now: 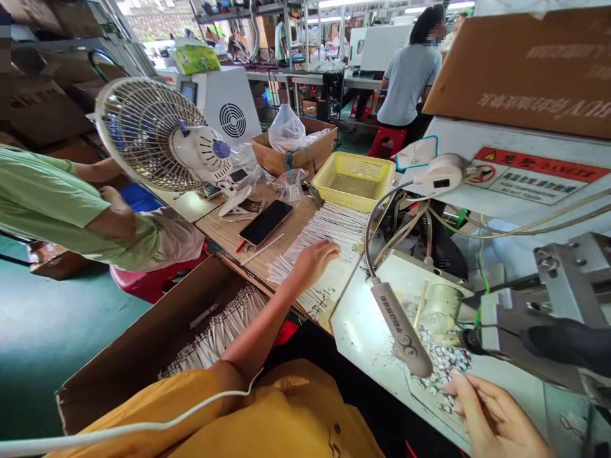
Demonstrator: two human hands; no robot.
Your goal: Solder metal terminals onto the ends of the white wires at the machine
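L hand (315, 262) over strips (340, 220); R hand (496, 410) nr scraps (443, 374), plate edge (382, 376).

1. Can pass above the white strips (334, 222) from the left hand (316, 259) toward the yellow basket (346, 199); meets a raised wall there.
2. Farther left, runs up against the phone (266, 222), lying low, and the tall fan (157, 133).
3. Between both hands, must skirt the gooseneck (366, 242) and lamp head (401, 331), hanging over the machine plate (351, 321).
4. Beyond the right hand (496, 416), is hemmed in by metal machinery (515, 324).
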